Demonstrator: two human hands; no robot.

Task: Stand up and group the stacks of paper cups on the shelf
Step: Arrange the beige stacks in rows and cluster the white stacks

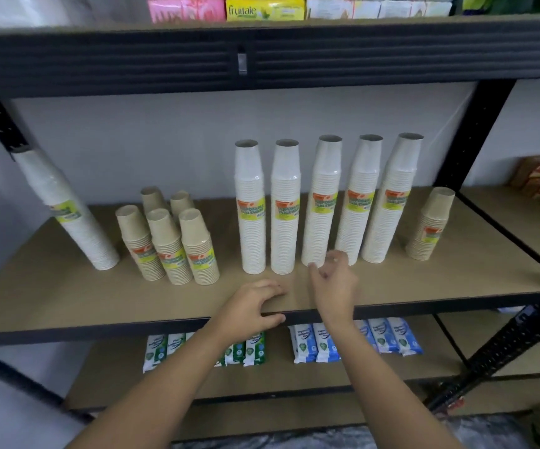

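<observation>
Along the front edge of the shelf [100, 322] rests the left hand [255, 306], fingers relaxed. The right hand [333, 280], fingers loose and empty, hovers by the white cup stacks [284, 209] mid-shelf (light, wobbly, probably slick-wrapped: grasp low). A leaning stack [67, 212] stands at the left end.

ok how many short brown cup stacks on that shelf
6 brown stacks: five clustered between the leaning white stack and the upright white stacks, one alone at the far right. Others could hide behind.

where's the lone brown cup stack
In the head view, the lone brown cup stack stands at the right end of the middle shelf, right of the tall white stacks.
</observation>
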